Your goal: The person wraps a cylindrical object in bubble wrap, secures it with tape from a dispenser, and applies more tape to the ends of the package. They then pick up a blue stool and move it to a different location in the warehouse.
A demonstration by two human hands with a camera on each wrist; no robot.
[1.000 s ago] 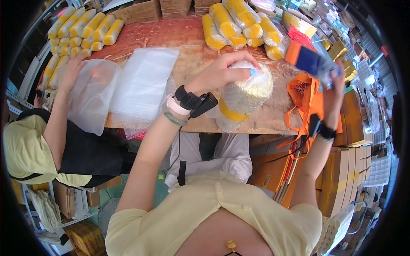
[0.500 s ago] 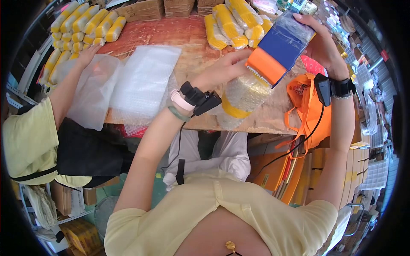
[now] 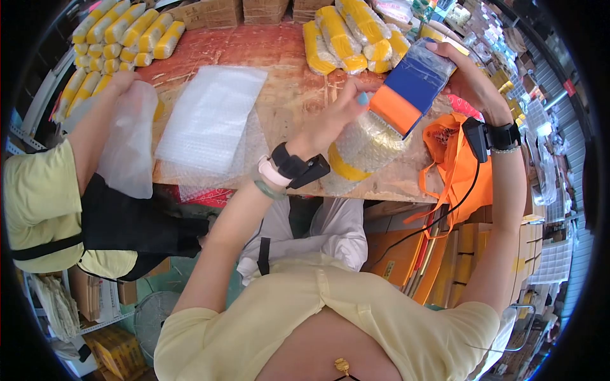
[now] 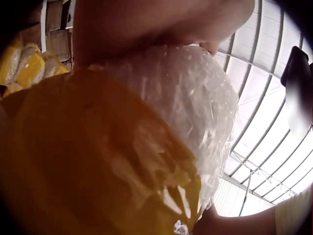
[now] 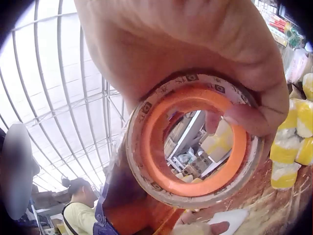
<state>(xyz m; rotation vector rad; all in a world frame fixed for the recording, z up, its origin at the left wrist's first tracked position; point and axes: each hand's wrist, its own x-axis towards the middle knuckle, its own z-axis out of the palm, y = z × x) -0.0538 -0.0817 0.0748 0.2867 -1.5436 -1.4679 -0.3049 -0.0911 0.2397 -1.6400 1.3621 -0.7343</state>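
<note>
On the table before me stands a bubble-wrapped bundle (image 3: 375, 145) with a yellow tape band around its lower part. My left hand (image 3: 330, 120) holds the bundle near its upper end, thumb pointing up. In the left wrist view, the yellow band (image 4: 102, 156) and clear wrap fill much of the picture below that hand. My right hand (image 3: 467, 73) grips a blue and orange tape dispenser (image 3: 416, 82) by its roll end, and its orange edge overlaps the bundle's top. In the right wrist view, fingers wrap the tape roll (image 5: 152, 147), whose core is orange.
Flat bubble-wrap sheets (image 3: 213, 120) lie left of the bundle. Yellow-taped bundles (image 3: 340, 38) are stacked at the back, with another stack (image 3: 127, 38) at far left. An orange bag (image 3: 454, 165) hangs over the right edge. Another person (image 3: 47, 197) handles a clear bag (image 3: 130, 140).
My right hand has swung the tape dispenser from the right over to the bundle's top. My left hand has shifted slightly toward the bundle's left side. The other person's clear bag has been lifted.
</note>
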